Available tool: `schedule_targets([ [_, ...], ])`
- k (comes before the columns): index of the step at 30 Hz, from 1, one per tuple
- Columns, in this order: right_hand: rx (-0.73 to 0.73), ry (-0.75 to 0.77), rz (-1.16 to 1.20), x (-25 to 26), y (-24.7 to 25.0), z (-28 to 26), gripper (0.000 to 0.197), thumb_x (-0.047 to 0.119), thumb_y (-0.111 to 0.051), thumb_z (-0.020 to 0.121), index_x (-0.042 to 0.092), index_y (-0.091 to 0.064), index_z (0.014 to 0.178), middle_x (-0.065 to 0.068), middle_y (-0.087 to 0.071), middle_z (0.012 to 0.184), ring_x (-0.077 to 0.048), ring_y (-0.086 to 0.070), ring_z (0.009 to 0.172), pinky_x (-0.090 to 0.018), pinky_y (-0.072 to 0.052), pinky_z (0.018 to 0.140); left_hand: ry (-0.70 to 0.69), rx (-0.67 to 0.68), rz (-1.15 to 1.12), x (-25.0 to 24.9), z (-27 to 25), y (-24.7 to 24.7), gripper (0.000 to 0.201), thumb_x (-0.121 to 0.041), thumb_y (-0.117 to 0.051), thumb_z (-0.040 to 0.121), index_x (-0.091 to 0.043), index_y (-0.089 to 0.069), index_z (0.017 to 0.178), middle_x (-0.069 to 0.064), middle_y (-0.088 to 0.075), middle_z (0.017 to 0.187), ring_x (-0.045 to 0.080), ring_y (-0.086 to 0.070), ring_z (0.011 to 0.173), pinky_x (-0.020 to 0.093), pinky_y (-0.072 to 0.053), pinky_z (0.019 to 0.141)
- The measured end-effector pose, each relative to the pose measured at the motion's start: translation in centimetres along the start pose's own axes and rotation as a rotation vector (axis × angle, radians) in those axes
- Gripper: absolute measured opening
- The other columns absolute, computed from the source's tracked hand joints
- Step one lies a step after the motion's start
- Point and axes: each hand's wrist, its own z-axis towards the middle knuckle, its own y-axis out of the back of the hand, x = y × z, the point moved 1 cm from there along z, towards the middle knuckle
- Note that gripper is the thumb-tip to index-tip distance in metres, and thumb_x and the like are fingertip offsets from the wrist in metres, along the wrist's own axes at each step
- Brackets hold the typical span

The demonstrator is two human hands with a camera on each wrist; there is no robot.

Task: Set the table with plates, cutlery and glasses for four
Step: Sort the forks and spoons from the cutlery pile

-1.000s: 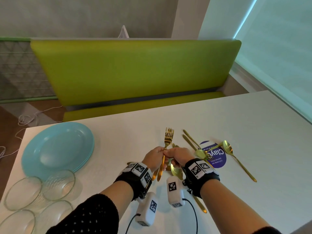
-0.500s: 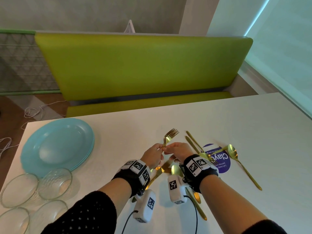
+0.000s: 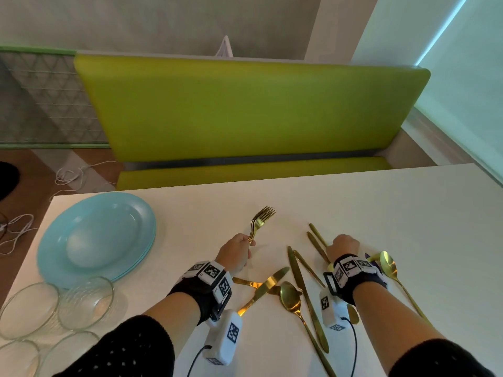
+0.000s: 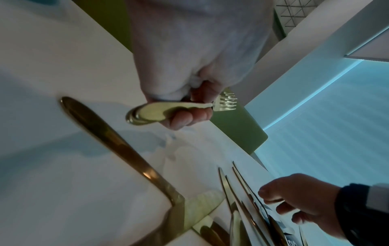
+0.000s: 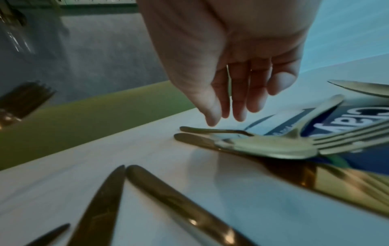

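Note:
My left hand grips the handles of stacked gold forks, tines pointing away and up above the white table. In the left wrist view the fingers curl round the fork handles. My right hand hovers over loose gold cutlery. Its fingers hang straight down just above a thin gold handle and hold nothing. Gold knives and a spoon lie between my wrists. Another spoon lies to the right. A stack of light blue plates sits at far left.
Several clear glass bowls stand at the near left corner, in front of the plates. A purple round sticker lies under the right-hand cutlery. A green bench runs behind the table's far edge. White cables lie on the floor at left.
The two hands have parted. My right hand let go of the forks and moved right, down over the loose cutlery. My left hand keeps the forks, now tilted rightward.

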Motion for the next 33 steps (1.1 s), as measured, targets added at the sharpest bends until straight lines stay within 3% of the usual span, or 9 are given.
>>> schedule_targets([
  [3, 0.008, -0.009, -0.055, -0.3, -1.0, 0.6, 0.019, 0.017, -0.052, 0.09, 0.007, -0.066, 0.096, -0.01, -0.068, 0.104, -0.026, -0.064, 0.099, -0.027, -0.042, 0.067, -0.003, -0.001, -0.009, -0.3, -0.2, 0.1, 0.023, -0.015, -0.03, 0.098, -0.014, -0.053, 0.091, 0.001, -0.048, 0.067, 0.013, -0.038, 0.049, 0.023, -0.028, 0.046],
  [7, 0.008, -0.004, -0.075, -0.3, -1.1, 0.3, 0.02, 0.016, -0.051, 0.09, 0.006, -0.067, 0.098, -0.01, -0.068, 0.104, -0.026, -0.065, 0.098, -0.029, -0.047, 0.071, 0.015, 0.02, -0.019, -0.4, -0.5, 0.0, 0.022, -0.018, -0.031, 0.099, -0.013, -0.052, 0.094, 0.001, -0.048, 0.067, 0.012, -0.038, 0.049, 0.023, -0.028, 0.045],
  [10, 0.045, 0.009, -0.064, -0.2, -1.0, 0.0, 0.022, 0.013, -0.048, 0.091, 0.005, -0.066, 0.1, -0.01, -0.068, 0.103, -0.026, -0.065, 0.097, -0.028, -0.043, 0.066, 0.029, 0.035, -0.016, -0.4, -0.9, -0.1, 0.02, -0.016, -0.032, 0.098, -0.013, -0.052, 0.096, 0.001, -0.049, 0.068, 0.013, -0.038, 0.05, 0.022, -0.029, 0.045],
  [13, 0.06, 0.05, 0.011, -0.3, -1.0, -0.5, 0.026, 0.013, -0.045, 0.092, 0.006, -0.068, 0.101, -0.008, -0.065, 0.09, -0.024, -0.064, 0.09, -0.026, -0.043, 0.066, 0.046, 0.039, -0.026, -0.4, -1.2, 0.0, 0.019, -0.015, -0.033, 0.098, -0.013, -0.052, 0.095, 0.001, -0.049, 0.069, 0.013, -0.039, 0.051, 0.022, -0.029, 0.046],
  [19, 0.032, 0.172, 0.252, -0.1, -0.4, -2.3, 0.017, 0.015, -0.049, 0.094, 0.013, -0.063, 0.103, -0.008, -0.065, 0.106, -0.023, -0.06, 0.099, -0.032, -0.05, 0.084, 0.079, 0.005, -0.04, -0.2, -1.8, 0.8, 0.019, -0.014, -0.032, 0.097, -0.014, -0.05, 0.09, 0.002, -0.048, 0.068, 0.012, -0.039, 0.05, 0.021, -0.029, 0.044],
  [22, 0.03, 0.232, 0.389, -0.1, -0.1, -3.1, 0.011, 0.015, -0.054, 0.092, 0.013, -0.061, 0.101, -0.007, -0.064, 0.102, -0.019, -0.055, 0.089, -0.028, -0.047, 0.077, 0.08, -0.01, -0.04, -0.1, -2.1, 1.5, 0.017, -0.014, -0.034, 0.097, -0.014, -0.05, 0.091, 0.002, -0.048, 0.068, 0.013, -0.039, 0.049, 0.021, -0.029, 0.044],
  [27, 0.037, 0.329, 0.467, 0.0, 0.8, -4.5, 0.007, 0.013, -0.057, 0.091, 0.019, -0.058, 0.09, 0.005, -0.057, 0.094, -0.013, -0.051, 0.087, -0.019, -0.037, 0.062, 0.091, -0.042, -0.055, 0.1, -2.9, 2.4, 0.013, -0.016, -0.037, 0.096, -0.01, -0.049, 0.098, 0.004, -0.048, 0.069, 0.013, -0.039, 0.05, 0.021, -0.03, 0.045],
  [31, 0.095, 0.398, 0.392, -0.4, 1.0, -5.0, 0.009, 0.015, -0.059, 0.09, 0.024, -0.056, 0.087, 0.006, -0.057, 0.092, -0.014, -0.054, 0.089, -0.02, -0.037, 0.073, 0.079, -0.042, -0.02, 0.2, -3.5, 2.6, 0.015, -0.016, -0.036, 0.097, -0.01, -0.049, 0.103, 0.003, -0.049, 0.07, 0.013, -0.041, 0.051, 0.022, -0.033, 0.047],
  [33, 0.107, 0.423, 0.355, -0.5, 1.3, -5.3, 0.012, 0.017, -0.059, 0.09, 0.027, -0.055, 0.083, 0.008, -0.057, 0.091, -0.013, -0.054, 0.086, -0.017, -0.037, 0.064, 0.067, -0.04, 0.002, 0.3, -3.6, 2.5, 0.016, -0.016, -0.036, 0.097, -0.01, -0.049, 0.103, 0.003, -0.049, 0.07, 0.013, -0.042, 0.051, 0.022, -0.034, 0.047],
])
